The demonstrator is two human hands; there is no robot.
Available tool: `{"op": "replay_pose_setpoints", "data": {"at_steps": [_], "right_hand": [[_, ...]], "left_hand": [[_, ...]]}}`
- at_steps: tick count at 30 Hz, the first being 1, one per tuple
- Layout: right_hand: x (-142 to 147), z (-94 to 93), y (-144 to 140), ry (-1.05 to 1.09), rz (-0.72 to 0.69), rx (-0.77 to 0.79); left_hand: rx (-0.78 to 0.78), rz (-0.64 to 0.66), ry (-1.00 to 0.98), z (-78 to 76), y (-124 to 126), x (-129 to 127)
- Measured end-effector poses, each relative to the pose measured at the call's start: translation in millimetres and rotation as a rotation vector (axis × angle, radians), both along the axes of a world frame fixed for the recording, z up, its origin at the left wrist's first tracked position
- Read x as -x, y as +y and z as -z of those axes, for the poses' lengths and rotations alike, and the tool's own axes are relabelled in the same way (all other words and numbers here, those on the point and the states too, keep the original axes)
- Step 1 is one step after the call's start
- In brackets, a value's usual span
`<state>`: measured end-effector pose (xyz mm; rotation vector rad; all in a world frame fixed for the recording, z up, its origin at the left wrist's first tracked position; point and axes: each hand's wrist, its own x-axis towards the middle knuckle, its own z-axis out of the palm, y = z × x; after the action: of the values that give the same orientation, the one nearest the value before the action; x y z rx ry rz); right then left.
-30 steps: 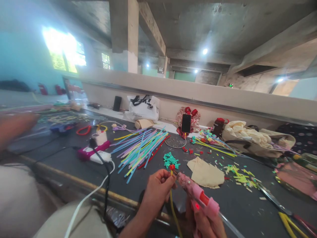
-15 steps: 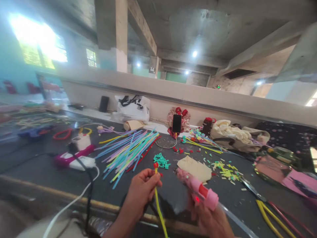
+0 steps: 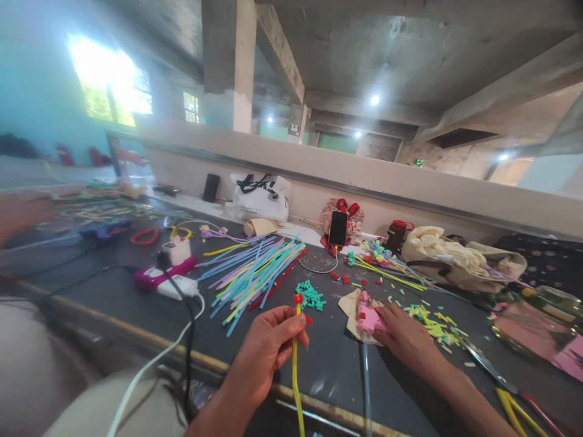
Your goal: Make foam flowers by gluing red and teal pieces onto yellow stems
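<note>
My left hand (image 3: 273, 346) pinches a yellow pipe cleaner (image 3: 296, 382) upright, with small red pieces (image 3: 298, 298) at its top. The stem hangs down past the table's front edge. My right hand (image 3: 405, 334) has its fingers on a pink hot glue gun (image 3: 368, 318), which lies over a beige pad (image 3: 348, 306) with its nozzle pointing away from me. A clear glue stick (image 3: 367, 382) sticks out of the gun's rear. Just beyond my left hand is a pile of short teal pieces (image 3: 310, 296).
Many coloured pipe cleaners (image 3: 259, 273) lie left of centre. A power strip (image 3: 166, 279) with cables sits further left. Yellow-green cut pieces (image 3: 437, 325) and scissors (image 3: 489, 364) lie at right. A phone (image 3: 337, 228) stands at the back. Another person's hand (image 3: 22, 212) shows at far left.
My right hand has brought the glue gun from in front of the pad onto it, turning the nozzle away from me. My left hand still holds the yellow pipe cleaner. The view has shifted left.
</note>
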<state>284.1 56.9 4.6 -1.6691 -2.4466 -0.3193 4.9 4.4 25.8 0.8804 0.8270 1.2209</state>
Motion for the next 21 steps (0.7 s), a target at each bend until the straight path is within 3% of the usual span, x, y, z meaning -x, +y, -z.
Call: {"op": "replay_pose_setpoints", "data": {"at_steps": [4, 6, 9, 14, 21], "right_hand": [[11, -22.8, -15, 0.100, -0.058, -0.065], [29, -38.4, -30, 0.333, -0.144, -0.062], [64, -51.5, -52, 0.684, -0.240, 0.110], [104, -42.6, -61, 0.871, -0.210, 0.241], [113, -36.5, -58, 0.846, -0.222, 0.204]], "left_hand": [[0.003, 0.027, 0.022, -0.4, -4, -4], [0.014, 0.042, 0.041, -0.3, -6, -8], [0.025, 0.050, 0.072, 0.3, -9, -15], [0.021, 0.050, 0.101, 2.1, -12, -21], [0.000, 0.063, 0.118, 5.1, -12, -21]]}}
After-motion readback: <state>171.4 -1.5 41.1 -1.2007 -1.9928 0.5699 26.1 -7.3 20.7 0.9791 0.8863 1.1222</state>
